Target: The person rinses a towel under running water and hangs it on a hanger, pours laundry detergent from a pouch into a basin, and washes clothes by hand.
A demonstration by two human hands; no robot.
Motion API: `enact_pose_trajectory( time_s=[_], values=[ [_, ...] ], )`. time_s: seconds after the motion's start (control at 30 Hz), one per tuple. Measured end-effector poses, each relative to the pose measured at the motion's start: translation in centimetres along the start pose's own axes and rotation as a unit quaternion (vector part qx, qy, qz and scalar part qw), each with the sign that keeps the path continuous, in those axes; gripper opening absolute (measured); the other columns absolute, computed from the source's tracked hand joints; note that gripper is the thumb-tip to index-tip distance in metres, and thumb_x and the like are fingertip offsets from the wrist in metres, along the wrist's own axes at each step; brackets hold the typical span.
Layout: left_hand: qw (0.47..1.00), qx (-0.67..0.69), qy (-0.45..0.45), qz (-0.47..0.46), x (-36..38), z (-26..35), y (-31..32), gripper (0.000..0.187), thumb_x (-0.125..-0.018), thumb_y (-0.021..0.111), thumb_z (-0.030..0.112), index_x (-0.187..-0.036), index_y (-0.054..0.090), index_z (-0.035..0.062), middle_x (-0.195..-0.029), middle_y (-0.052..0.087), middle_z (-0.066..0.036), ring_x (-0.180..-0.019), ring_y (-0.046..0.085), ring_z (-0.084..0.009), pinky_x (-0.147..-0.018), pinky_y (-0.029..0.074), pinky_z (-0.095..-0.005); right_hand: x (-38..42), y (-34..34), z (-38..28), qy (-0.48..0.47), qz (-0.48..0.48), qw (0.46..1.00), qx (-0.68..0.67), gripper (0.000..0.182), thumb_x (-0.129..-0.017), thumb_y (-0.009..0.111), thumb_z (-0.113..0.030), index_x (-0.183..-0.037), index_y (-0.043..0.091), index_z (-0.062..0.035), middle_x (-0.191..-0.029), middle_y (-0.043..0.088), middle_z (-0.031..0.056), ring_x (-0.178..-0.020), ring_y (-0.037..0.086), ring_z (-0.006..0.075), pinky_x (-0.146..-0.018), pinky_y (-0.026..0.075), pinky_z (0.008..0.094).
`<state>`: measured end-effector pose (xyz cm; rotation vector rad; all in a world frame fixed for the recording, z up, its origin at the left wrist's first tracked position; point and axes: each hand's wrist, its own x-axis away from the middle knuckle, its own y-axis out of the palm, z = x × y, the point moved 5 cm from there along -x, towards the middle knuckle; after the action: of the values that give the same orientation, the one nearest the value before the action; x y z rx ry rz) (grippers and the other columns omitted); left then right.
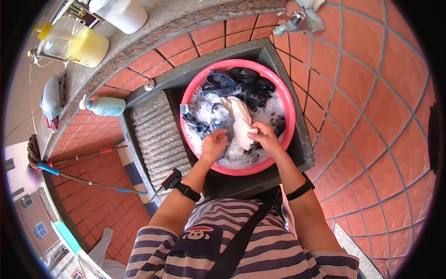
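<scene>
A pink basin point(291, 109) holds soapy water with white suds and several wet garments. My right hand point(265, 138) is closed on the lower end of a white cloth point(238, 114), which stretches up across the middle of the basin. My left hand point(214, 145) is over the basin's near left part, fingers curled beside a grey-blue garment point(224, 118). What those fingers hold, if anything, I cannot make out. Dark clothes point(246, 86) lie bunched at the basin's far side, partly under foam.
The basin stands in a dark stone sink point(304, 151) with a ribbed washboard point(160, 135) on the left. A pale blue pump bottle point(107, 106) is beside it. Tubs of yellow point(76, 44) and white powder point(121, 14) stand on the ledge. A tap point(292, 24) juts from the tiled wall.
</scene>
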<state>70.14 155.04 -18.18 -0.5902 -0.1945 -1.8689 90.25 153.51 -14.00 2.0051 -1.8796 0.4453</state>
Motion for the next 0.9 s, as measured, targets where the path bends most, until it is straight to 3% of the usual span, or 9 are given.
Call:
enact_pose_trajectory(
  time_s=[0.17, 0.37, 0.47, 0.53, 0.67, 0.7, 0.77, 0.8, 0.9],
  values=[
    [0.982, 0.136, -0.133, -0.001, 0.4, 1.4, 0.0, 0.025, -0.092, 0.049, 0.013, -0.113, 0.053, -0.0012, -0.093, 0.063, -0.013, -0.078, 0.066, -0.0203, -0.066, 0.054, -0.0285, 3.8, -0.7, -5.9, -0.076, -0.005, 0.964, -0.256, 0.018, -0.079, 0.065, -0.01, -0.091, 0.052, -0.0043, -0.083, 0.057, 0.0006, -0.077, 0.052, 0.0069, -0.071, 0.04, 0.0211],
    [0.962, 0.2, -0.179, 0.045, 1.2, 4.0, 0.4, 0.033, -0.094, 0.049, 0.026, -0.115, 0.052, 0.001, -0.1, 0.062, -0.014, -0.087, 0.064, -0.0219, -0.07, 0.054, -0.0307, 6.0, 1.5, -14.6, -0.146, -0.085, 0.926, -0.337, 0.023, -0.074, 0.064, -0.011, -0.089, 0.048, -0.0057, -0.086, 0.056, 0.003, -0.077, 0.053, 0.0086, -0.068, 0.042, 0.0216],
    [0.937, 0.269, -0.222, 0.014, 0.6, 5.0, 1.0, 0.066, -0.091, 0.043, 0.054, -0.135, 0.038, 0.0053, -0.123, 0.05, -0.021, -0.117, 0.048, -0.0332, -0.092, 0.044, -0.0487, 7.3, 3.3, -20.6, -0.186, -0.132, 0.896, -0.382, 0.028, -0.069, 0.063, -0.015, -0.087, 0.044, -0.0062, -0.086, 0.055, 0.0055, -0.076, 0.055, 0.011, -0.065, 0.044, 0.023],
    [0.843, 0.483, -0.121, -0.206, -0.8, 6.9, 2.7, 0.07, -0.09, 0.038, 0.059, -0.138, 0.034, 0.0081, -0.129, 0.046, -0.02, -0.125, 0.04, -0.0324, -0.1, 0.035, -0.0495, 7.4, 5.1, -22.5, -0.2, -0.163, 0.883, -0.392, 0.028, -0.068, 0.063, -0.015, -0.086, 0.044, -0.0061, -0.085, 0.055, 0.0058, -0.075, 0.055, 0.0117, -0.065, 0.044, 0.0232],
    [0.918, 0.331, 0.108, -0.188, 5.4, 18.5, -1.5, 0.039, -0.093, 0.045, 0.025, -0.119, 0.053, -0.0028, -0.116, 0.059, -0.018, -0.103, 0.061, -0.0266, -0.092, 0.048, -0.0383, 7.8, 9.3, -24.3, -0.148, -0.235, 0.858, -0.432, 0.029, -0.066, 0.063, -0.017, -0.084, 0.043, -0.0065, -0.082, 0.054, 0.0056, -0.072, 0.054, 0.0129, -0.063, 0.043, 0.024],
    [0.918, 0.334, 0.111, -0.185, 5.0, 17.6, -2.5, 0.039, -0.093, 0.045, 0.025, -0.119, 0.053, -0.0028, -0.116, 0.059, -0.018, -0.103, 0.061, -0.0266, -0.092, 0.048, -0.0383, 7.8, 10.0, -24.4, -0.131, -0.24, 0.858, -0.435, 0.027, -0.066, 0.063, -0.017, -0.083, 0.044, -0.0066, -0.081, 0.054, 0.0052, -0.071, 0.053, 0.013, -0.062, 0.043, 0.0241],
    [0.82, 0.528, -0.099, -0.197, 3.5, 13.8, -4.2, 0.033, -0.091, 0.043, 0.014, -0.116, 0.054, -0.0044, -0.113, 0.06, -0.018, -0.098, 0.063, -0.0278, -0.089, 0.05, -0.0393, 6.6, 9.5, -24.4, -0.17, -0.274, 0.84, -0.436, 0.025, -0.068, 0.061, -0.017, -0.083, 0.046, -0.0049, -0.081, 0.055, 0.0051, -0.071, 0.053, 0.0132, -0.064, 0.043, 0.0247],
    [0.85, 0.492, -0.141, -0.126, 4.9, 15.0, -6.2, 0.034, -0.087, 0.041, 0.01, -0.114, 0.054, -0.0066, -0.113, 0.06, -0.02, -0.098, 0.063, -0.029, -0.09, 0.049, -0.0408, 5.8, 8.9, -24.3, -0.188, -0.24, 0.87, -0.388, 0.023, -0.07, 0.059, -0.017, -0.085, 0.047, -0.0039, -0.081, 0.055, 0.0053, -0.072, 0.054, 0.0133, -0.064, 0.043, 0.0248],
    [0.836, 0.518, -0.091, -0.156, 6.0, 15.4, -10.5, 0.037, -0.084, 0.043, 0.011, -0.115, 0.053, -0.0078, -0.114, 0.059, -0.022, -0.101, 0.061, -0.0304, -0.092, 0.048, -0.0416, 1.7, 6.6, -20.7, -0.144, -0.038, 0.947, -0.285, 0.022, -0.075, 0.054, -0.018, -0.089, 0.051, -0.0016, -0.088, 0.058, 0.0073, -0.074, 0.055, 0.0145, -0.065, 0.044, 0.0236]
  ],
)
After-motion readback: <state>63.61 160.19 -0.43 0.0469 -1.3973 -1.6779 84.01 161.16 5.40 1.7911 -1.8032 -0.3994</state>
